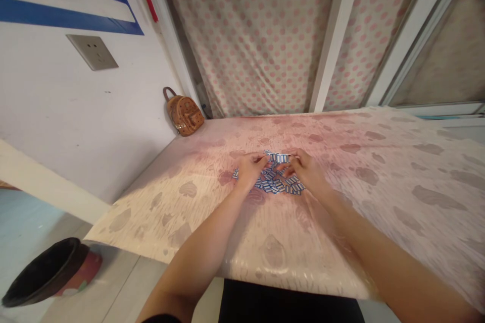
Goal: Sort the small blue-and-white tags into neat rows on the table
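A loose pile of small blue-and-white cards (271, 181) lies on the table, with pieces overlapping at different angles. At its far side, a short row of the same cards (280, 158) spans the gap between my two hands. My left hand (250, 167) is closed at the left end of that row, thumb and forefinger at its edge. On the right end, my right hand (305, 167) pinches the row with bent fingers. Some cards show left of my left wrist. Print on the cards is too small to read.
A glossy, patterned cover lies over the table (189, 217). A small brown backpack (185, 115) leans against the wall at the back left. Behind the table hangs a dotted curtain (257, 35). A dark-rimmed bin (76, 272) stands on the floor at left.
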### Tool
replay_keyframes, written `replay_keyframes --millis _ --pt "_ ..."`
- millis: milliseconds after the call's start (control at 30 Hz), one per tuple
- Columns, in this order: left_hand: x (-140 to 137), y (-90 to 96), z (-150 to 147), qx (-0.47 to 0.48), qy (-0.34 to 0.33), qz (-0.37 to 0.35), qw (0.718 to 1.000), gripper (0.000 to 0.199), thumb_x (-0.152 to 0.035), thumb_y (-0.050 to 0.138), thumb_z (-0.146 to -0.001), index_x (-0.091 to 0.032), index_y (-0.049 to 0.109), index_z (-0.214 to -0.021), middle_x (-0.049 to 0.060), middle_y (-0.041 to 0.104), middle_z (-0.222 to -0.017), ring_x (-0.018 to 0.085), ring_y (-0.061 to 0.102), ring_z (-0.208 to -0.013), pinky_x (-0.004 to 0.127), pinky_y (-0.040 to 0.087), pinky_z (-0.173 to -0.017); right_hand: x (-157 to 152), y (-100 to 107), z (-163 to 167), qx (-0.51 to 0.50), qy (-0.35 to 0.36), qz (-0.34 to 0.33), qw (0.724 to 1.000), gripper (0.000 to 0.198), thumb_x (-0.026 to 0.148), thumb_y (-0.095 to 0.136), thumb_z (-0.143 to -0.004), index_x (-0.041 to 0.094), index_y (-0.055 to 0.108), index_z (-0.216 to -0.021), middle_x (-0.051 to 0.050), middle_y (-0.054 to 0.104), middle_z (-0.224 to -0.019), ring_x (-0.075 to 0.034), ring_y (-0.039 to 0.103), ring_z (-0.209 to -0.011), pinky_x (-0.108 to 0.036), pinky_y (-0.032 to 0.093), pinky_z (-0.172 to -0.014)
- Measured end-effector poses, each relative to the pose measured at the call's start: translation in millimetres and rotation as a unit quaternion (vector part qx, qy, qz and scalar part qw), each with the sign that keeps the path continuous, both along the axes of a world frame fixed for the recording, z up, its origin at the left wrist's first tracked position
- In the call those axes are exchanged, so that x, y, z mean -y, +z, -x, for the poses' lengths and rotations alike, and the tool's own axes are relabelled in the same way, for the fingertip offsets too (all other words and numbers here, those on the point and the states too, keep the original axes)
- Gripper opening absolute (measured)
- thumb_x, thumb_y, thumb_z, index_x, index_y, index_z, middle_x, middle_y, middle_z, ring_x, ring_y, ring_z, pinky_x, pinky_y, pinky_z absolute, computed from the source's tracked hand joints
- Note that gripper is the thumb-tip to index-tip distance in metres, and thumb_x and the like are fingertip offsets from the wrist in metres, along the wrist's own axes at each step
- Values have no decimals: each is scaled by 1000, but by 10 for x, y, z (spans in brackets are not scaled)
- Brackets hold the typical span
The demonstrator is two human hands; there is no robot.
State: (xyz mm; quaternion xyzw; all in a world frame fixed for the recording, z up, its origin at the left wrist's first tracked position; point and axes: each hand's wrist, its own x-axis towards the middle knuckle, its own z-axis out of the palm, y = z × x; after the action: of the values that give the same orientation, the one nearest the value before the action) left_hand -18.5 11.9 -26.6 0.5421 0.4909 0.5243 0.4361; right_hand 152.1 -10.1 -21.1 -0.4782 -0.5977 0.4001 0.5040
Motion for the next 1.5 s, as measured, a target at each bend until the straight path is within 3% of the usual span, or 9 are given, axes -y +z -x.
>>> replay_keyframes --millis 167,600,1000,1100,1200,1400,1500 --pt "34 27 -32 23 -22 3 999 11 -21 69 -81 -14 76 -79 4 74 -69 15 69 -64 25 55 -63 17 -36 -17 58 -48 -63 995 17 40 51 -86 24 45 -87 2 67 -59 -13 55 -40 -23 42 -43" --pt "71 20 -79 45 -70 21 996 12 -26 74 -79 -14 77 -80 4 75 -70 16 70 -66 26 57 -67 35 -87 42 74 -67 -61 993 16 40 49 -88 25 45 -93 3 67 -58 -13 50 -37 -24 39 -43" --pt "105 64 -95 43 -73 27 996 14 -27 74 -79 -13 77 -79 5 75 -71 16 71 -67 26 57 -67 42 -74 43 112 -73 -69 989 16 39 49 -89 24 46 -93 4 61 -57 -15 50 -45 -26 38 -50" --pt "100 68 -75 39 -64 23 997 14 -26 73 -80 -13 77 -79 5 74 -70 16 70 -65 26 57 -67 25 -60 -15 165 -93 -112 975 28 37 58 -85 22 52 -109 4 58 -64 -16 54 -56 -27 40 -56" --pt "94 65 -55 45 -61 25 997 13 -25 72 -80 -13 77 -81 5 74 -69 15 70 -65 26 56 -67 24 -19 -75 241 -69 -141 958 46 31 60 -84 25 52 -129 1 59 -82 -15 55 -63 -27 41 -60" --pt "83 56 -60 75 -67 44 994 11 -23 70 -81 -14 76 -80 4 75 -71 14 70 -65 26 56 -69 25 -12 -62 288 -49 -164 942 30 26 56 -87 25 63 -116 -3 58 -92 -15 57 -67 -28 44 -65" --pt "63 62 -52 70 -54 49 995 10 -21 70 -80 -14 76 -78 4 74 -69 14 69 -64 25 56 -67 -2 -14 -87 278 -73 -157 945 34 27 57 -86 24 60 -120 -3 62 -94 -16 58 -67 -28 44 -65"
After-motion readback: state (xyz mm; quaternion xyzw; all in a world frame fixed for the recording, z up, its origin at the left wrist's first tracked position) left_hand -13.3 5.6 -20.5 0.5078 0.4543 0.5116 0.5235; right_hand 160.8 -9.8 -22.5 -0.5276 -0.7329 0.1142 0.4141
